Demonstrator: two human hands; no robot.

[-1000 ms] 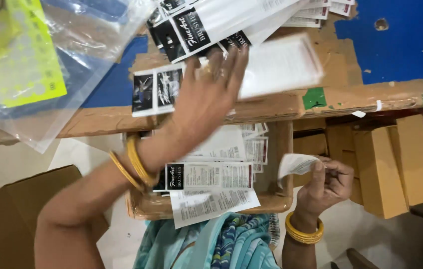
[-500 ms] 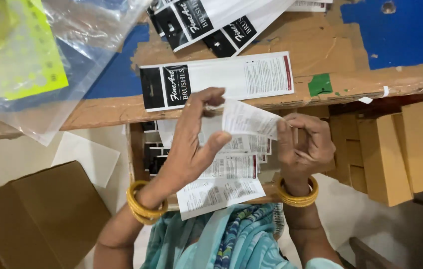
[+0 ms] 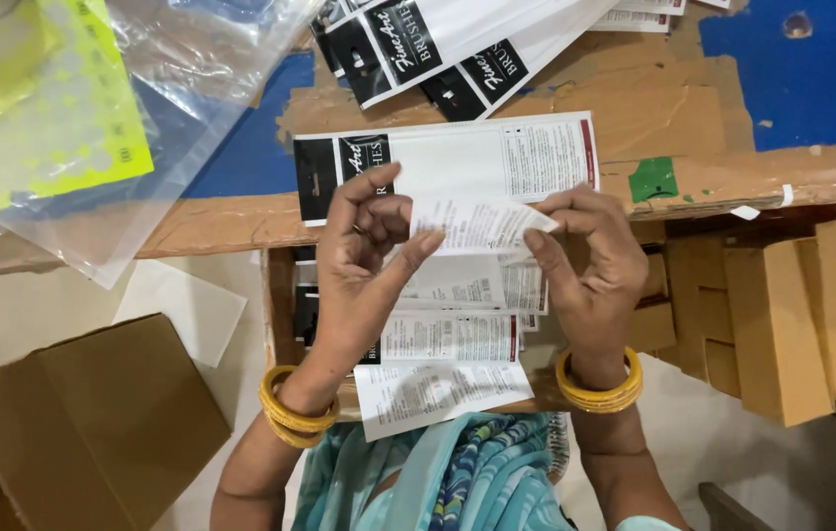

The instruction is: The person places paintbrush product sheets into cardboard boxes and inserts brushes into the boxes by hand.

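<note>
- Whereas a second ago the left hand [image 3: 364,261] was stretched out to the far surface [image 3: 241,231] and the right hand [image 3: 585,261] waited low with a paper slip, both hands have now met over the open box.
- Left hand: thumb and fingers pinching the left end of the small printed leaflet [image 3: 477,224], remaining fingers loosely spread.
- Right hand: fingertips pressed together on the leaflet's right end, so it hangs in the air between the hands, just near of the surface edge.
- Flat black-and-white card sleeve [image 3: 457,162]: now lying alone on the surface beyond the leaflet, judged newly set down.
- Cardboard box [image 3: 275,295] beneath: holds stacked sleeves and leaflets [image 3: 447,339].
- Far left: clear plastic bag [image 3: 143,98] over a yellow sheet [image 3: 34,128].
- Right: brown cartons [image 3: 782,315].
</note>
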